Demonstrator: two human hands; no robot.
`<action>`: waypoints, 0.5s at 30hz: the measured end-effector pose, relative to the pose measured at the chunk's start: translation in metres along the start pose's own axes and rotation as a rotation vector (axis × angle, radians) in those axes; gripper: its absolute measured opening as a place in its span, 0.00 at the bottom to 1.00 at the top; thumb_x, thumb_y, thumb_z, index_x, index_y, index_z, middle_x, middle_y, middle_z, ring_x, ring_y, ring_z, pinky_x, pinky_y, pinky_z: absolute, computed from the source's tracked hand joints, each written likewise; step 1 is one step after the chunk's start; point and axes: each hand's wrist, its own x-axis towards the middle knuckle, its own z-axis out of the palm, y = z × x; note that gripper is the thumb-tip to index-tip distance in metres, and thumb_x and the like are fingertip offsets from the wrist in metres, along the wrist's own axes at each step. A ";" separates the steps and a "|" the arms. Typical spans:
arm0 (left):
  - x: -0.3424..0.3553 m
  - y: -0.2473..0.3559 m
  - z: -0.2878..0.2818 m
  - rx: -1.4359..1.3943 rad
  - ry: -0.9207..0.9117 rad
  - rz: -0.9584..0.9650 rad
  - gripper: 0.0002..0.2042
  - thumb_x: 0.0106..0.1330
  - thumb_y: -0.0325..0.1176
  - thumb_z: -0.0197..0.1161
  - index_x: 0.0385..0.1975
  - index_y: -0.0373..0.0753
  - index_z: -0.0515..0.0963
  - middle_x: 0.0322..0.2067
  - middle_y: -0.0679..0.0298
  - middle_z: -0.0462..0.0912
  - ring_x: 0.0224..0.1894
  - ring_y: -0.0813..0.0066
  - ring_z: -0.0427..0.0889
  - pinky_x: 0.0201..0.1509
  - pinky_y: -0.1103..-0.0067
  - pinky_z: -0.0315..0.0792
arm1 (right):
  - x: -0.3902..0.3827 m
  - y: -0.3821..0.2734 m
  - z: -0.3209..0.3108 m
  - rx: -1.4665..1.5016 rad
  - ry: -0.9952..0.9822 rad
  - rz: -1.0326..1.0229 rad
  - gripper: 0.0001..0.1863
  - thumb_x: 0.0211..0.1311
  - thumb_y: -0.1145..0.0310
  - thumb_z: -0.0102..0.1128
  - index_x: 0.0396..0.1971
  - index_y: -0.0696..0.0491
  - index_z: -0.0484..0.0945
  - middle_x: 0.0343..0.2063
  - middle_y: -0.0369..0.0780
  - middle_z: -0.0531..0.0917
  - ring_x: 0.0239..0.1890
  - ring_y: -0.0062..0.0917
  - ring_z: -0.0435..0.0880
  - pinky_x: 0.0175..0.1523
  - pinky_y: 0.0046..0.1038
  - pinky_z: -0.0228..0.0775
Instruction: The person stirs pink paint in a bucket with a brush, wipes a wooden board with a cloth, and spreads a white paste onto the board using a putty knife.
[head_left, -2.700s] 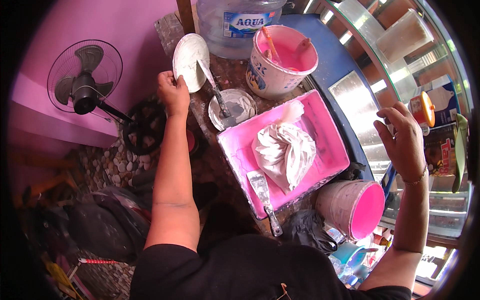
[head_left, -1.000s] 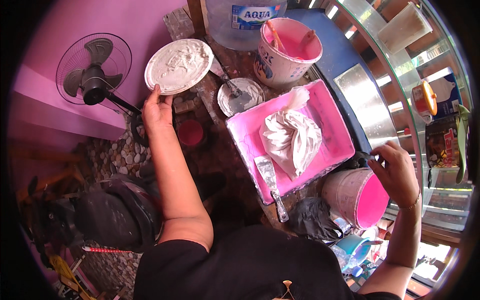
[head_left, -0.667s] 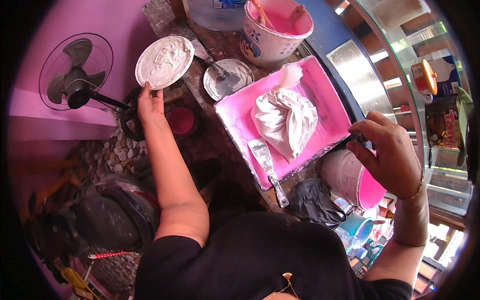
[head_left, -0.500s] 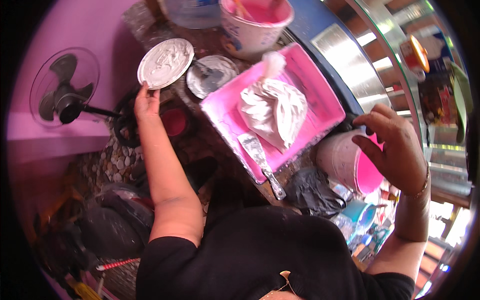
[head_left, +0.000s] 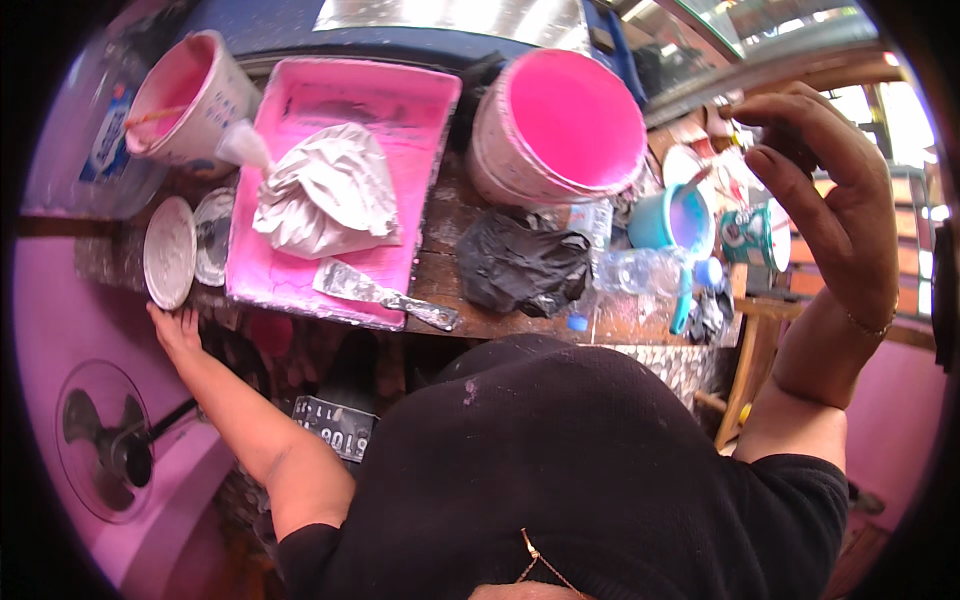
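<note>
At the far left, my left hand (head_left: 178, 332) is at the near rim of a round white lid (head_left: 170, 252) coated with white paste. Its fingers seem to pass under the rim, though the fingertips are hidden. Beside that lid lies a second round lid (head_left: 213, 238) with grey and white smears. My right hand (head_left: 835, 195) is raised at the right, fingers curled and thumb apart from them, with nothing visible in it. Between the hands a pink tray (head_left: 420, 110) carries a tied white plastic bag (head_left: 330, 195) and a paste-smeared putty knife (head_left: 365, 290), whose handle overhangs the near edge.
A white bucket with pink inside (head_left: 200, 110) stands back left, and a larger pink-lined bucket (head_left: 560, 125) right of the tray. Nearer are a crumpled black bag (head_left: 525, 265), a plastic bottle (head_left: 640, 272), a turquoise mug (head_left: 655, 220) and a green tin (head_left: 750, 238). A fan (head_left: 105, 440) stands lower left.
My view has turned, so the bench now lies across it. The lid at my left hand appears closer to the second lid. My right hand stays raised, its fingers still apart.
</note>
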 end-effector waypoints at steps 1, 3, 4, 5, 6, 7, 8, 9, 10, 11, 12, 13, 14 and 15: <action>-0.002 -0.001 0.001 -0.039 0.034 -0.001 0.45 0.60 0.63 0.47 0.65 0.32 0.41 0.64 0.49 0.47 0.66 0.53 0.50 0.65 0.62 0.55 | -0.016 0.004 -0.003 -0.001 0.009 0.038 0.11 0.57 0.75 0.55 0.40 0.61 0.75 0.29 0.36 0.73 0.31 0.15 0.72 0.36 0.16 0.62; -0.008 0.000 -0.001 -0.107 -0.010 -0.058 0.47 0.60 0.63 0.47 0.64 0.29 0.39 0.63 0.47 0.49 0.65 0.53 0.53 0.64 0.61 0.56 | -0.048 0.013 -0.010 -0.003 0.026 0.115 0.11 0.58 0.75 0.55 0.41 0.60 0.75 0.31 0.37 0.74 0.32 0.16 0.72 0.37 0.16 0.62; -0.010 0.000 0.000 -0.091 -0.036 -0.056 0.47 0.60 0.63 0.47 0.64 0.29 0.39 0.63 0.47 0.49 0.65 0.53 0.53 0.64 0.61 0.56 | -0.063 0.012 -0.010 0.059 0.099 0.187 0.10 0.57 0.75 0.56 0.39 0.61 0.76 0.30 0.37 0.76 0.31 0.17 0.73 0.37 0.17 0.63; -0.013 0.000 0.001 -0.107 -0.036 -0.061 0.48 0.60 0.64 0.47 0.64 0.28 0.39 0.62 0.47 0.50 0.64 0.53 0.54 0.64 0.60 0.57 | -0.076 0.014 -0.010 0.120 0.173 0.257 0.10 0.56 0.74 0.58 0.37 0.62 0.76 0.29 0.38 0.78 0.31 0.18 0.74 0.37 0.19 0.65; -0.015 0.001 0.003 -0.125 -0.039 -0.064 0.48 0.59 0.64 0.47 0.64 0.27 0.38 0.61 0.46 0.51 0.63 0.53 0.55 0.63 0.59 0.58 | -0.094 0.022 -0.010 0.106 0.205 0.251 0.09 0.57 0.73 0.58 0.37 0.61 0.76 0.29 0.37 0.78 0.33 0.16 0.73 0.38 0.18 0.64; -0.014 0.002 0.002 -0.115 -0.058 -0.055 0.48 0.59 0.64 0.47 0.64 0.27 0.38 0.61 0.46 0.51 0.63 0.53 0.55 0.63 0.59 0.58 | -0.108 0.027 -0.008 0.111 0.222 0.266 0.09 0.57 0.73 0.58 0.37 0.61 0.76 0.29 0.37 0.78 0.33 0.16 0.73 0.38 0.18 0.64; -0.012 0.003 0.000 -0.108 -0.042 -0.062 0.49 0.59 0.64 0.47 0.64 0.27 0.37 0.61 0.46 0.52 0.62 0.53 0.56 0.63 0.59 0.59 | -0.122 0.030 -0.006 0.187 0.250 0.336 0.09 0.58 0.73 0.58 0.37 0.61 0.76 0.29 0.36 0.77 0.33 0.16 0.73 0.39 0.18 0.64; -0.014 0.004 0.003 -0.103 -0.024 -0.068 0.49 0.59 0.64 0.47 0.64 0.27 0.37 0.61 0.46 0.52 0.62 0.52 0.57 0.62 0.58 0.59 | -0.133 0.032 -0.004 0.264 0.279 0.404 0.09 0.58 0.73 0.57 0.37 0.60 0.76 0.30 0.36 0.77 0.33 0.16 0.73 0.40 0.18 0.64; -0.017 0.005 0.007 -0.119 0.018 -0.073 0.48 0.58 0.64 0.48 0.65 0.32 0.35 0.61 0.46 0.51 0.62 0.51 0.57 0.61 0.56 0.60 | -0.143 0.034 -0.004 0.320 0.264 0.469 0.09 0.59 0.73 0.57 0.38 0.60 0.76 0.30 0.35 0.76 0.33 0.15 0.73 0.39 0.17 0.64; -0.023 0.007 0.011 -0.116 0.006 -0.063 0.48 0.58 0.64 0.48 0.65 0.32 0.35 0.61 0.46 0.51 0.62 0.51 0.57 0.61 0.56 0.60 | -0.152 0.039 -0.002 0.326 0.278 0.473 0.09 0.59 0.73 0.57 0.38 0.60 0.76 0.30 0.35 0.76 0.33 0.15 0.73 0.39 0.17 0.64; -0.034 0.008 0.018 -0.113 0.068 -0.068 0.48 0.58 0.64 0.48 0.66 0.36 0.35 0.62 0.47 0.49 0.62 0.50 0.56 0.61 0.56 0.60 | -0.162 0.045 0.001 0.366 0.282 0.515 0.09 0.59 0.73 0.58 0.37 0.60 0.76 0.29 0.34 0.76 0.32 0.14 0.72 0.39 0.17 0.64; -0.042 0.009 0.023 -0.112 0.131 -0.073 0.47 0.58 0.64 0.49 0.66 0.39 0.34 0.63 0.47 0.48 0.63 0.49 0.56 0.60 0.56 0.60 | -0.173 0.051 0.003 0.407 0.284 0.555 0.09 0.59 0.73 0.58 0.37 0.60 0.76 0.29 0.33 0.76 0.31 0.13 0.72 0.38 0.16 0.64; -0.044 0.009 0.021 -0.072 0.129 -0.077 0.45 0.58 0.63 0.49 0.67 0.46 0.35 0.65 0.48 0.43 0.64 0.47 0.55 0.59 0.55 0.61 | -0.181 0.058 0.003 0.401 0.280 0.541 0.09 0.59 0.73 0.58 0.37 0.61 0.76 0.28 0.33 0.76 0.31 0.12 0.72 0.37 0.16 0.64; -0.049 0.010 0.021 -0.074 0.124 -0.059 0.45 0.58 0.63 0.49 0.67 0.46 0.35 0.65 0.48 0.43 0.64 0.47 0.55 0.59 0.55 0.61 | -0.190 0.066 0.006 0.414 0.292 0.535 0.09 0.59 0.73 0.58 0.37 0.61 0.76 0.28 0.33 0.76 0.31 0.12 0.72 0.37 0.16 0.64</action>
